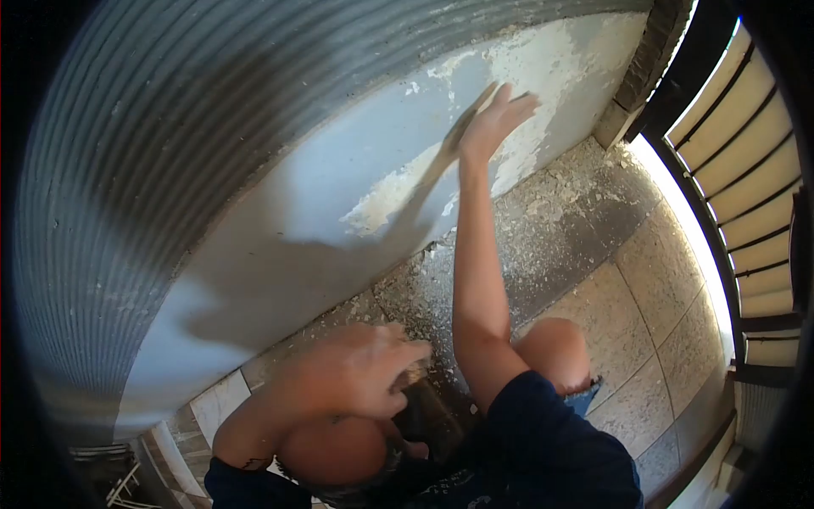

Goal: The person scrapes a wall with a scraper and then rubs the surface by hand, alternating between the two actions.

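My right hand (500, 123) reaches up to the peeling lower wall (339, 182), its fingers spread and nothing seen in it. Whether it touches the surface is unclear. White flaked patches lie beside and below it, and its shadow falls on the wall to the left. Bent in front of my body, my left hand (377, 369) is blurred above my knee (335, 450), lower left of the right arm. Its fingers are smeared, and I cannot make out whether they hold anything.
Ribbed grey cladding (170, 127) covers the upper wall. Paint flakes and dust (551, 212) litter the floor along the wall base, beside beige tiles (636, 314). A dark barred gate (716, 220) stands on the right. My other bent knee (555, 352) is beside the right elbow.
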`<state>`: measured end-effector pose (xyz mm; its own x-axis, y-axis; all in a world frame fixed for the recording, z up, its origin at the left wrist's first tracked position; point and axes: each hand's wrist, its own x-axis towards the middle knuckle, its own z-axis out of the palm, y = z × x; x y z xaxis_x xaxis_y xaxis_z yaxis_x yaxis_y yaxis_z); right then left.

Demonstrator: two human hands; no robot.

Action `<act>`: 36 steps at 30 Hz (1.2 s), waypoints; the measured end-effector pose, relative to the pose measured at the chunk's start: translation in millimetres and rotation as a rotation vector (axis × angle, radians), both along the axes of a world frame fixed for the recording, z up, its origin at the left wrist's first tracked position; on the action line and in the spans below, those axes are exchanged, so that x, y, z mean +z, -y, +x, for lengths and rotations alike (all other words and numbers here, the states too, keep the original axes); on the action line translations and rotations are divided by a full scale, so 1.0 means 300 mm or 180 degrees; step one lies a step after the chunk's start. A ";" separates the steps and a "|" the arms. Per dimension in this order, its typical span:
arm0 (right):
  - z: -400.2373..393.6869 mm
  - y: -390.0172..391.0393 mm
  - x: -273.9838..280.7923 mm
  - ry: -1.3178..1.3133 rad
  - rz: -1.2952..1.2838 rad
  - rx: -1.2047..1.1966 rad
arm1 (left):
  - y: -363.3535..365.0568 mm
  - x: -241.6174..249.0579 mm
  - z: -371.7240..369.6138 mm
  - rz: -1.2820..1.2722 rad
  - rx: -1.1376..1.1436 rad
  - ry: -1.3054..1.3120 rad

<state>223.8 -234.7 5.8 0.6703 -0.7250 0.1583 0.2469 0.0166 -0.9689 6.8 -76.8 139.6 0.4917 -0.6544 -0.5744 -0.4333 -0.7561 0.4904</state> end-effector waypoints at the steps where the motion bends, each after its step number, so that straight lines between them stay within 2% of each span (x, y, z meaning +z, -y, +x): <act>1: 0.014 0.042 0.007 0.0086 0.0123 -0.0052 | -0.014 0.005 0.001 0.0148 0.0038 -0.0109; 4: -0.026 -0.003 0.001 -0.0014 -0.0118 0.0010 | -0.042 -0.024 -0.001 0.0432 0.0138 0.0086; 7: -0.155 -0.196 0.038 -0.0007 -0.0228 0.0303 | -0.032 -0.069 0.038 0.0660 -0.0109 0.0020; 10: -0.254 -0.300 0.021 0.0263 -0.0620 0.0649 | 0.022 -0.096 0.086 0.0516 -0.0259 -0.0213; 13: -0.216 -0.245 0.030 0.0383 -0.0615 0.0548 | 0.035 -0.085 0.101 0.0750 -0.0267 -0.0220; 16: -0.131 -0.096 0.057 0.0490 -0.0432 0.0512 | -0.002 -0.074 0.085 0.0604 -0.0108 -0.0452; 19: -0.084 -0.030 0.088 0.0426 -0.0326 0.0375 | -0.037 -0.090 0.063 0.0742 -0.0228 -0.0309; 23: -0.117 -0.039 0.096 0.0609 -0.0168 0.0435 | -0.033 -0.099 0.077 0.0845 -0.0270 -0.0355; 25: -0.152 -0.090 0.117 0.0553 -0.0492 0.0579 | -0.039 -0.128 0.083 0.0740 -0.0311 -0.0232; 28: -0.190 -0.128 0.135 0.0596 -0.0488 0.0766 | -0.017 -0.175 0.116 0.0768 -0.0409 -0.0429; 31: -0.151 -0.084 0.155 0.0501 -0.0622 0.0612 | 0.023 -0.159 0.123 0.0662 -0.0480 -0.0501; 36: -0.096 -0.015 0.148 0.0814 -0.0490 0.0492 | 0.032 -0.173 0.134 0.0549 -0.0573 -0.0396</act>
<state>194.9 -230.2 50.2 0.6948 -0.5724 0.4354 0.4883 -0.0689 -0.8699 47.0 -86.3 87.7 0.2952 -0.6122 -0.7335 -0.5128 -0.7493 0.4190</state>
